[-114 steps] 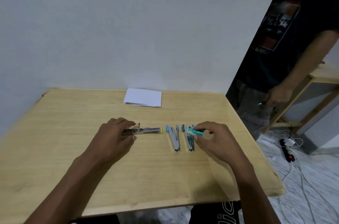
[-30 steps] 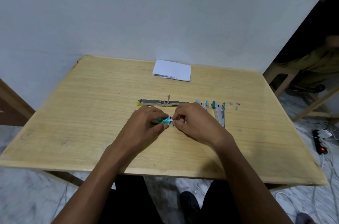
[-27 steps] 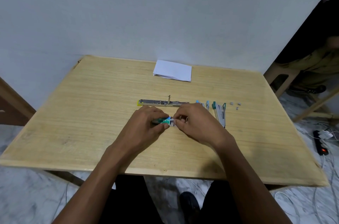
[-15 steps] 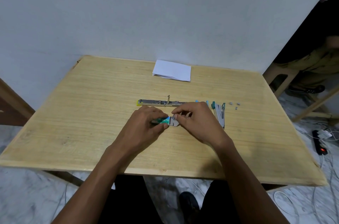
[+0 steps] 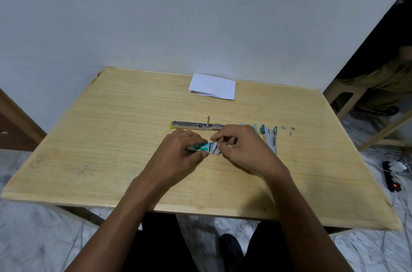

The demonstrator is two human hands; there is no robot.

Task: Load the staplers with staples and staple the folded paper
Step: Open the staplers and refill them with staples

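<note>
Two hands meet at frame centre: the left hand (image 5: pixel 178 153) pinches the green staple box (image 5: pixel 201 147) while the right hand (image 5: pixel 243 149) fingers pull its open end. Loading comes next, probably needing a strip drawn out for the opened stapler (image 5: pixel 196 125) just above; the folded paper (image 5: pixel 213 86) lies upper centre.

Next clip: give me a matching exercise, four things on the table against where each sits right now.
Things:
1. white folded paper
2. long opened yellow-tipped metal stapler
3. small green staple box
4. small grey loose staple pieces

Places:
A. between the left hand and right hand
B. far edge, near the wall
C. far right of the row
D. just beyond the hands

Pairs: 1-B, 2-D, 3-A, 4-C
</note>
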